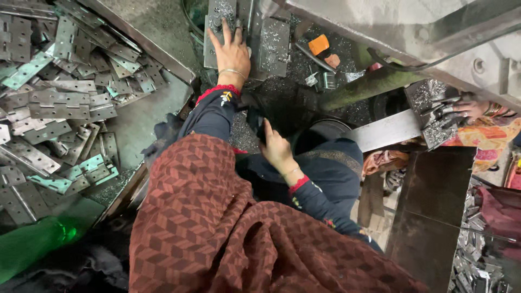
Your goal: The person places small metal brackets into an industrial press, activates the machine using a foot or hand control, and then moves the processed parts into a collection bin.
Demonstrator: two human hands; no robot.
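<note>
Dozens of metal hinges (59,103) – one tray (163,57), two bangles (232,71), one orange block (318,44)

A metal workshop: a tray (163,54) of steel hinges (59,103) fills the upper left of the frame, a press (260,32) strewn with metal shavings (304,59) stands at top centre, and more cut parts (477,260) lie heaped at lower right.

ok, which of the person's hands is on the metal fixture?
The left hand, reaching forward with fingers spread flat on the grey metal fixture. The right hand sits lower, near the lap, on something dark.
</note>
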